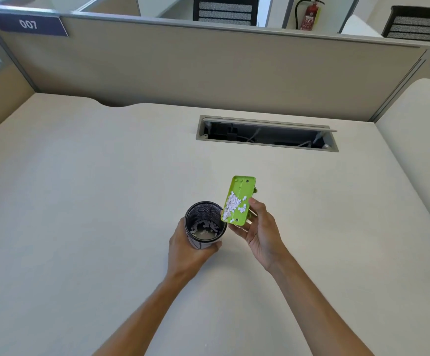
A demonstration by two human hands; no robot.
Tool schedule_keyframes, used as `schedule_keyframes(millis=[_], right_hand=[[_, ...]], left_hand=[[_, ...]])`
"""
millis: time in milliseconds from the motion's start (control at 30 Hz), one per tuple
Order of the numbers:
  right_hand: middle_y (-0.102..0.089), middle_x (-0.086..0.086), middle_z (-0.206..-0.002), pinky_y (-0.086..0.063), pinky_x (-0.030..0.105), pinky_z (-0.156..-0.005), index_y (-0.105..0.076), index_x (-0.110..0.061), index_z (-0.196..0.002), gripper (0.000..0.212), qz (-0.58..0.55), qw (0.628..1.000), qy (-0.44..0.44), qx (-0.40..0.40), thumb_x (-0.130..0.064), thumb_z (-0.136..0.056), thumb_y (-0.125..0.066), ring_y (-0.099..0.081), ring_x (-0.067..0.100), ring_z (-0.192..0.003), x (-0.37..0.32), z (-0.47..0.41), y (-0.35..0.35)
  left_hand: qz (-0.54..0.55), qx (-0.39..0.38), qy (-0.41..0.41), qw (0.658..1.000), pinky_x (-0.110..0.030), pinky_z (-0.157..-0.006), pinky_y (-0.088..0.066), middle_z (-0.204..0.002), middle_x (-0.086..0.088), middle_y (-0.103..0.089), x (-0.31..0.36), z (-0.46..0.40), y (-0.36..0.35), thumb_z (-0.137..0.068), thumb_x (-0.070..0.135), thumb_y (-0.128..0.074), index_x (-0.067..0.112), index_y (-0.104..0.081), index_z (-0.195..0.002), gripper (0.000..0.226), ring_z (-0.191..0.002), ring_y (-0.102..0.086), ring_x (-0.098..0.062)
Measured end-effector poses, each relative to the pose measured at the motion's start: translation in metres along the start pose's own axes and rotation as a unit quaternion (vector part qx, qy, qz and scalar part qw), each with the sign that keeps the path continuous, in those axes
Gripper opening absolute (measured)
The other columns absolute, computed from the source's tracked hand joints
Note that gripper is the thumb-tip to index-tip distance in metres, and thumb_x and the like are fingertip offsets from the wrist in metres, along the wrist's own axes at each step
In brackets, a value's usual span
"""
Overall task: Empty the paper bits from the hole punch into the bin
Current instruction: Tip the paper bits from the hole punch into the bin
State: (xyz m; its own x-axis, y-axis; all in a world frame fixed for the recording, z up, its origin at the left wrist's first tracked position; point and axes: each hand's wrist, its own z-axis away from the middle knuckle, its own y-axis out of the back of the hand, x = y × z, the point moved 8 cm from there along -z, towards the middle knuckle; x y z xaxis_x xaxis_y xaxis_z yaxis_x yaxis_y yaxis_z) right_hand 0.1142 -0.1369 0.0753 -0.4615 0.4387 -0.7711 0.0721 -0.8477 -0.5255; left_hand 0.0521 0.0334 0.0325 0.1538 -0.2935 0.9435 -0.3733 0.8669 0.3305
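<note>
My right hand (261, 228) holds a lime-green hole punch tray (244, 187), tilted with its lower edge over the rim of the bin. White paper bits (233, 205) lie heaped in the tray's lower half. The bin (196, 210) is a small black mesh cup held above the desk, with my left hand (187, 249) wrapped around its side. More white paper bits (204, 226) lie on the bin's bottom. Another green part of the punch (255, 190) peeks out behind the tray.
A beige desk (106, 201) spreads all around. An open cable hatch (266, 133) with wires inside is set into the desk behind the hands. Beige partition walls (208, 68) close the far side and left.
</note>
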Motion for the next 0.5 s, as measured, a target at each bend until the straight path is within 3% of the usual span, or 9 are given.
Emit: schedule_keyframes(millis=[167,267,367,433,500], right_hand=[[-0.077,0.009,-0.103,-0.059,0.033,-0.072,-0.074,-0.016,-0.107,0.03,0.111,0.993,0.051,-0.003,-0.033,-0.086,-0.062,-0.074,0.03,-0.093,-0.011,-0.005,-0.009],[-0.077,-0.003,-0.094,-0.058,0.028,-0.068,-0.073,-0.024,-0.108,0.027,0.176,0.981,0.079,-0.019,-0.031,-0.086,-0.06,-0.074,0.02,-0.085,-0.018,-0.008,-0.018],[-0.077,-0.006,-0.098,-0.058,0.026,-0.067,-0.071,-0.023,-0.115,0.029,0.215,0.97,0.102,-0.043,-0.026,-0.089,-0.061,-0.073,0.012,-0.086,-0.022,-0.011,-0.028],[-0.077,-0.009,-0.101,-0.058,0.025,-0.068,-0.068,-0.023,-0.121,0.03,0.23,0.965,0.108,-0.067,-0.021,-0.091,-0.061,-0.073,0.009,-0.087,-0.024,-0.011,-0.036],[-0.076,-0.014,-0.103,-0.058,0.022,-0.068,-0.069,-0.035,-0.116,0.028,0.256,0.955,0.117,-0.089,-0.024,-0.091,-0.062,-0.074,0.009,-0.087,-0.026,-0.01,-0.043]], left_hand=[[-0.009,-0.004,0.003,1.0,-0.043,-0.087,-0.057,-0.11,0.013,-0.072,0.001,0.003,0.002,-0.054,0.035,-0.091,0.034,-0.06,-0.116,0.069,-0.104,-0.067,-0.007],[-0.021,-0.013,0.001,1.0,-0.039,-0.087,-0.056,-0.111,0.016,-0.071,0.003,0.004,0.002,-0.053,0.038,-0.09,0.037,-0.058,-0.117,0.072,-0.103,-0.065,-0.001],[-0.037,-0.029,0.002,0.999,-0.034,-0.09,-0.054,-0.117,0.017,-0.067,0.003,0.007,0.004,-0.052,0.039,-0.091,0.04,-0.052,-0.124,0.082,-0.108,-0.062,0.0],[-0.044,-0.039,0.003,0.998,-0.023,-0.091,-0.051,-0.123,0.019,-0.064,0.002,0.008,0.007,-0.052,0.042,-0.09,0.049,-0.045,-0.128,0.089,-0.112,-0.059,0.003],[-0.051,-0.051,0.005,0.997,-0.012,-0.093,-0.044,-0.129,0.018,-0.061,-0.001,0.009,0.011,-0.053,0.043,-0.088,0.053,-0.039,-0.131,0.093,-0.117,-0.055,0.006]])
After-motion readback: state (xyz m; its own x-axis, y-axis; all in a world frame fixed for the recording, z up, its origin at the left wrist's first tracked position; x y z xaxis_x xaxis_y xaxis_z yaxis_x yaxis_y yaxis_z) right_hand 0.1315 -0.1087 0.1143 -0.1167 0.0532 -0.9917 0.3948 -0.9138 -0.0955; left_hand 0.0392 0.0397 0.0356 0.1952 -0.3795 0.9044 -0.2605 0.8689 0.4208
